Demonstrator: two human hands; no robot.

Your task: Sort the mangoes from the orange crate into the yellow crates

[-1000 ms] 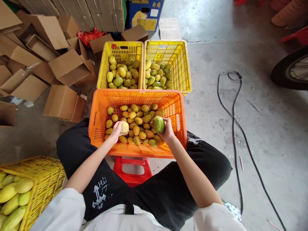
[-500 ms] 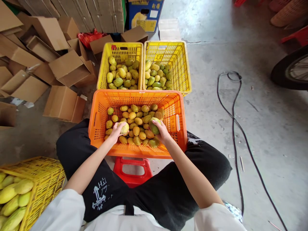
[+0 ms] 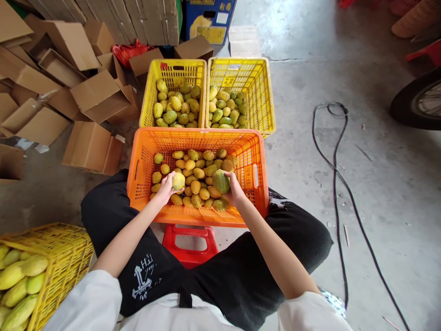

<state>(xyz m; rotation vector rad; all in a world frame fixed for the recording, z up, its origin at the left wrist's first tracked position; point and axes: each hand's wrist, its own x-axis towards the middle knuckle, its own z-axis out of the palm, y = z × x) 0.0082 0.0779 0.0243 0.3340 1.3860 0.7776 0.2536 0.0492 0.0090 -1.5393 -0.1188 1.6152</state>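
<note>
My left hand point(image 3: 167, 187) is closed around a pale yellow melon point(image 3: 178, 181), a small rounded fruit. A darker green melon point(image 3: 221, 181) is gripped in my right hand point(image 3: 236, 189), with the thumb near its top. Both hands are over an orange plastic crate point(image 3: 198, 217), inside its rim. Below them in the crate lie many small oval yellow-green fruits point(image 3: 199, 173), spread mostly over the middle and left of its floor. The two held melons are apart from each other and larger than most of the loose ones.
Two yellow crates point(image 3: 145, 103) point(image 3: 270, 103) with similar fruit stand against the orange crate's far side. A red stool point(image 3: 193, 262) is beneath it. Another yellow crate point(image 3: 69, 257) is at lower left. Cardboard boxes point(image 3: 99, 96) lie at left; a black cable point(image 3: 336, 170) and a wheel point(image 3: 418, 101) are at right.
Both melons have turned a little in my hands and show more of their surfaces. My fingers have shifted to the outer sides of the fruit.
</note>
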